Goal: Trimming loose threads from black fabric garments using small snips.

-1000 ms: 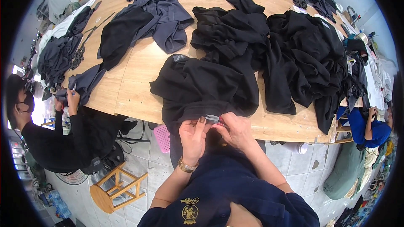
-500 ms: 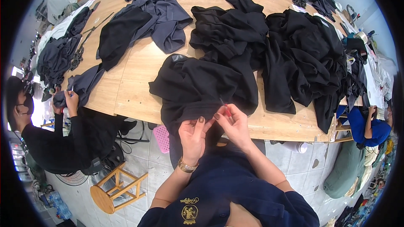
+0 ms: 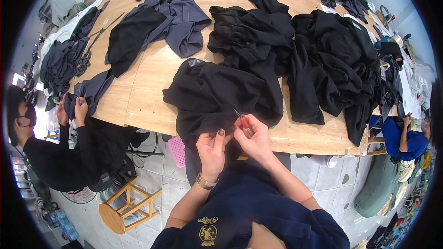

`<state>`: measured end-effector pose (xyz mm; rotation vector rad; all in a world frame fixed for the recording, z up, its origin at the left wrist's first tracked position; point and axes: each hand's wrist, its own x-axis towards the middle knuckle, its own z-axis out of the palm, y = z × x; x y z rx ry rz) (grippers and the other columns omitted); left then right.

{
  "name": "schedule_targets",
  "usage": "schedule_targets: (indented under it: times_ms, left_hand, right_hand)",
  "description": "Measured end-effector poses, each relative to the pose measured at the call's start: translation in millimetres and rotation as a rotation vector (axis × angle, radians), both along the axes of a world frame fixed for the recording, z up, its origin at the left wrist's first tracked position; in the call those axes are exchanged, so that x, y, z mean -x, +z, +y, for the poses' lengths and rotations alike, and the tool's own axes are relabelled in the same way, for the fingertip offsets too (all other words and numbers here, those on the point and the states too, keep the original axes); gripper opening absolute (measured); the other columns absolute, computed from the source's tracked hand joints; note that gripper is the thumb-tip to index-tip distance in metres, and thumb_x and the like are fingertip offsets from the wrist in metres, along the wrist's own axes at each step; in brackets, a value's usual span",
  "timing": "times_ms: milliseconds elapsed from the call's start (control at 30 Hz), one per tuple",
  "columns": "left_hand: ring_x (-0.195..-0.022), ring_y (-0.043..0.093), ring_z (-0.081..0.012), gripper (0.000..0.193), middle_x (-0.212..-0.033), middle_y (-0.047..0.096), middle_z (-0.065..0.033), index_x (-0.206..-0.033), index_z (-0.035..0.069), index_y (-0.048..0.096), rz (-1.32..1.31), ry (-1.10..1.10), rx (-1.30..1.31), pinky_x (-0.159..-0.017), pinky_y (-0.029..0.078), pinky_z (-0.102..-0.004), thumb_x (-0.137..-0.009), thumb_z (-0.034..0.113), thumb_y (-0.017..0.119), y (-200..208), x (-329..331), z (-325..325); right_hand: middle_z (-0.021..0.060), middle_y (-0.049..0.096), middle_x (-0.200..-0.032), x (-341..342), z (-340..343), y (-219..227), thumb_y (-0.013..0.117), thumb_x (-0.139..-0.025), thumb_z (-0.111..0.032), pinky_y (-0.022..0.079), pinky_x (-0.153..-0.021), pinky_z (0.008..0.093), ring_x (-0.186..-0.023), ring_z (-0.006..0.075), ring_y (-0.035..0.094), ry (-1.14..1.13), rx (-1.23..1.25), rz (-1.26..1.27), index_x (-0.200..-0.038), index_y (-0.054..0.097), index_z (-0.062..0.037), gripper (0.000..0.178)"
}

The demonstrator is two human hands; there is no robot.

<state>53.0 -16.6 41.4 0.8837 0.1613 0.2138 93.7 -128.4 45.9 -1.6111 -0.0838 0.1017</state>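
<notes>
A black garment (image 3: 217, 90) lies bunched on the near edge of the wooden table (image 3: 152, 85), its near end hanging toward my lap. My left hand (image 3: 212, 153) pinches its near edge between thumb and fingers. My right hand (image 3: 256, 142) is closed round small thread snips (image 3: 244, 121) with a red handle; their thin pointed blade sticks out up and to the left over the cloth. The tips of both hands almost meet at the garment's edge. Whatever lies between the right thumb and fingertips is too small to make out.
More black garments (image 3: 251, 30) lie behind, with a large heap (image 3: 334, 60) to the right. Dark grey clothes (image 3: 182, 23) lie at the far left. A co-worker (image 3: 60, 152) handles grey cloth on the left. A wooden stool (image 3: 121, 210) stands on the floor.
My right hand has turned slightly, so the snips now point further up and left and show more plainly. My left hand stays on the garment's edge.
</notes>
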Motion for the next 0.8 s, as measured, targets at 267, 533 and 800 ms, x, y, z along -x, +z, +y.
schedule_targets:
  times_ms: [267,533,800]
  left_hand:
    - [-0.094,0.059,-0.0175,0.016,-0.101,0.058,-0.0086,-0.107,-0.002,0.052,-0.001,0.024,-0.078,-0.086,0.051,-0.0318,-0.091,0.001,0.050,2,-1,-1]
    - [-0.092,0.059,-0.0169,0.015,-0.101,0.059,-0.0081,-0.106,-0.001,0.052,0.004,0.016,0.021,-0.083,0.052,-0.0314,-0.091,0.002,0.050,-2,1,5]
    - [-0.091,0.059,-0.0156,0.016,-0.098,0.057,-0.0062,-0.107,0.001,0.051,0.019,0.029,0.074,-0.082,0.052,-0.0313,-0.091,0.003,0.051,2,-1,5]
  right_hand:
    - [-0.0046,0.045,-0.054,1,0,1,0.064,-0.077,-0.006,0.026,-0.044,0.0194,-0.049,-0.0001,0.035,0.005,0.036,-0.013,-0.082,0.057,0.0001,0.010]
    - [0.0064,0.055,-0.063,2,-8,14,0.070,-0.076,-0.014,0.041,-0.047,0.0256,-0.050,0.0132,0.053,0.035,0.265,-0.425,-0.084,0.058,-0.0003,0.020]
    - [0.0079,0.054,-0.066,4,-19,3,0.071,-0.074,-0.024,0.042,-0.046,0.0325,-0.052,0.0263,0.056,0.085,0.575,-0.593,-0.077,0.056,-0.0056,0.023]
